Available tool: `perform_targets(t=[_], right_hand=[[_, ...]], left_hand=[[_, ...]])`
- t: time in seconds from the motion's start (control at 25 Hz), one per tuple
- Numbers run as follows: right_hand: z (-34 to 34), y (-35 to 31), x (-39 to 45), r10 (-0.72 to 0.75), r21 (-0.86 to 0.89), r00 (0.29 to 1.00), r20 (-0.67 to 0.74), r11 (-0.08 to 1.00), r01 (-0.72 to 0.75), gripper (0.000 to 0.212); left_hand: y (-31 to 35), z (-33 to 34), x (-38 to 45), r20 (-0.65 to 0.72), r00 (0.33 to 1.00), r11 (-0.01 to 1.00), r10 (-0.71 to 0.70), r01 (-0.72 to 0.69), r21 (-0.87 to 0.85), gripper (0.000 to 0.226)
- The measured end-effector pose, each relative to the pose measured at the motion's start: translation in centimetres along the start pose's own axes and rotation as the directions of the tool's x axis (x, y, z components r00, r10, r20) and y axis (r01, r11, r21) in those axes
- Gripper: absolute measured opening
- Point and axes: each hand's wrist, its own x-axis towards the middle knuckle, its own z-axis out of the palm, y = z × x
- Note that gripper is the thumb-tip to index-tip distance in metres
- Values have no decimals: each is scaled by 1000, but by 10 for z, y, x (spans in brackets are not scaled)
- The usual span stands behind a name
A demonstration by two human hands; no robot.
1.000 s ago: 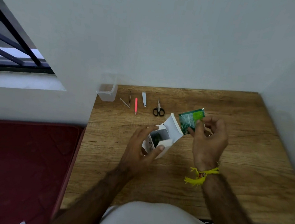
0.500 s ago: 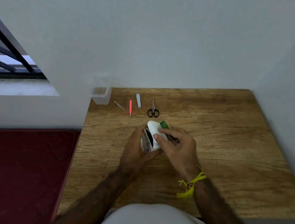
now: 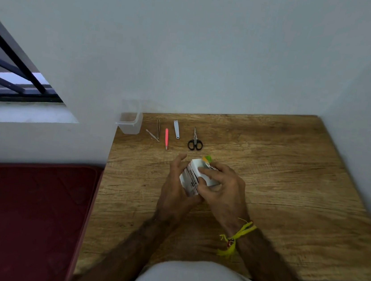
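left hand (image 3: 175, 187) and right hand (image 3: 224, 189) grips clamped on white box (image 3: 192, 178), green packet (image 3: 208, 159) now nearly inside

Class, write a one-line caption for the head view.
Left hand and right hand grip a white box at a wooden table, green packet poking from one end.

white box (image 3: 192, 179), green packet (image 3: 208, 159), pink stick (image 3: 166, 138), black-handled scissors (image 3: 195, 141)

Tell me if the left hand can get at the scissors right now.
Probably yes, once freed. The left hand grips the white box along with the right hand; the scissors lie just beyond on the table, nothing between.
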Motion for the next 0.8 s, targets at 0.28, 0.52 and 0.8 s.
perform_targets(t=[0.28, 0.52, 0.8], right_hand=[[9, 5, 2, -67, -164, 990, 125, 983, 88, 27], [1, 5, -2, 4, -113, 999, 35, 994, 0, 58], [5, 11, 0, 164, -228, 985, 48, 962, -149, 74]], left_hand=[[0, -2, 1, -32, 999, 999, -36, 36, -8, 111], [-12, -5, -2, -38, 996, 993, -75, 79, 88, 116], [-11, 3, 4, -43, 995, 995, -90, 92, 50, 96]])
